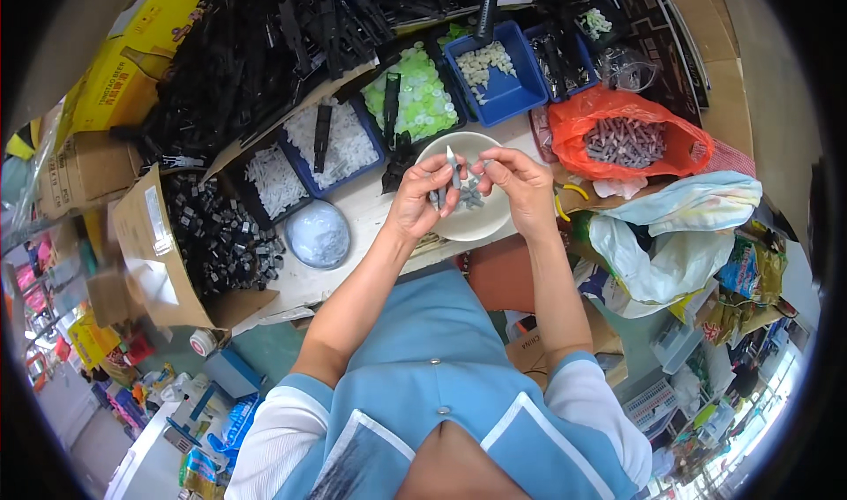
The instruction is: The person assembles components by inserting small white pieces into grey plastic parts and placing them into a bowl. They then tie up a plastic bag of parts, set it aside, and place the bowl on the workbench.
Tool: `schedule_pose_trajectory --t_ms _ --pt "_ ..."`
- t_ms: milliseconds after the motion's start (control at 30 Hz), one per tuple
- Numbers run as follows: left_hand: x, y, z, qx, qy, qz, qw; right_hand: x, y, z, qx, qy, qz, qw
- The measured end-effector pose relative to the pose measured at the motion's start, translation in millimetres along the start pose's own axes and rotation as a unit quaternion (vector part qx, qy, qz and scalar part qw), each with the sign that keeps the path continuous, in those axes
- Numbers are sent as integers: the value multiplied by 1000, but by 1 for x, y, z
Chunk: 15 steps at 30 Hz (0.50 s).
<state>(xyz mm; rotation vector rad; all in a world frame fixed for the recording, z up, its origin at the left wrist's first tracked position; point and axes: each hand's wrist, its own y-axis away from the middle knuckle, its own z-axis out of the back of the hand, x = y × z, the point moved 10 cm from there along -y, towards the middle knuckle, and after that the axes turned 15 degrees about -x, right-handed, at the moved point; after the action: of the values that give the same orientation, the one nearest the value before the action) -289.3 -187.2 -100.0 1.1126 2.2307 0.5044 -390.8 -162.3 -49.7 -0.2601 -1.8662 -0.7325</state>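
Note:
Over a cream bowl, my left hand is closed around a small grey pointed piece with a pale tip, which stands upright between thumb and fingers. More grey parts seem tucked in the same palm, partly hidden by the fingers. Close beside it, my right hand pinches something tiny and greyish at its fingertips, too small to name. Loose grey pieces lie in the bowl below both hands.
Trays of white parts, green discs and cream bits line the back. A red bag of grey pieces sits right, near yellow-handled pliers. Black parts fill a carton at left, beside a bluish round lump.

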Motion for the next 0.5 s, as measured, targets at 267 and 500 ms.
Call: schedule_pose_trajectory --t_ms 267,500 --pt "-2 20 6 -15 -3 -17 1000 -9 18 -9 15 -15 35 999" --pt "-4 28 4 -28 -25 -35 999 -19 27 -6 -24 12 11 1000"
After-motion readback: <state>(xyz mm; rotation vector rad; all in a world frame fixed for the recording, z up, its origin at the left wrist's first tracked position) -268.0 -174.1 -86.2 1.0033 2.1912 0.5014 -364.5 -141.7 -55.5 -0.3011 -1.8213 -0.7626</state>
